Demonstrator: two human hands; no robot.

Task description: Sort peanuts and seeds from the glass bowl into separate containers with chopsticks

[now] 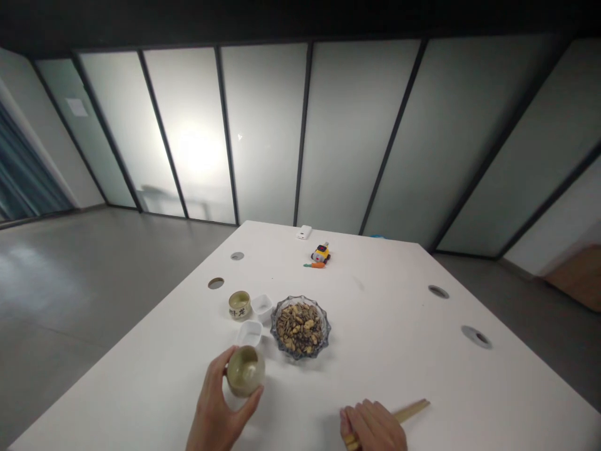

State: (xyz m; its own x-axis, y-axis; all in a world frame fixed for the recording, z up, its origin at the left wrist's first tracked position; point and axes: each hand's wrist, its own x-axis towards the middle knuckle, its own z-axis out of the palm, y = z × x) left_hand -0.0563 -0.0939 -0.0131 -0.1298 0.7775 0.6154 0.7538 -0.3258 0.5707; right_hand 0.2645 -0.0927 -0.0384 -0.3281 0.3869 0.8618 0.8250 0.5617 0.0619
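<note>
My left hand (220,404) grips a small greenish ceramic cup (245,371) between thumb and fingers, its mouth tilted towards me. The cup's inside looks bare. At the front right, my right hand (373,426) is closed around a pair of wooden chopsticks (413,410), whose ends stick out to the right. Beyond the held cup stand two white square dishes, a nearer one (250,334) and a farther one (261,307). A similar cup with dark characters (239,305) sits beside them. To their right is a scalloped glass bowl (323,344) holding sunflower seeds and walnut pieces (300,327).
Farther back on the white table (385,300) lie an orange toy carrot (315,265), a yellow toy car (321,253) and a white box-like object (304,232). Round cable holes (438,292) pierce the tabletop near both sides. Frosted glass panels (263,138) stand behind.
</note>
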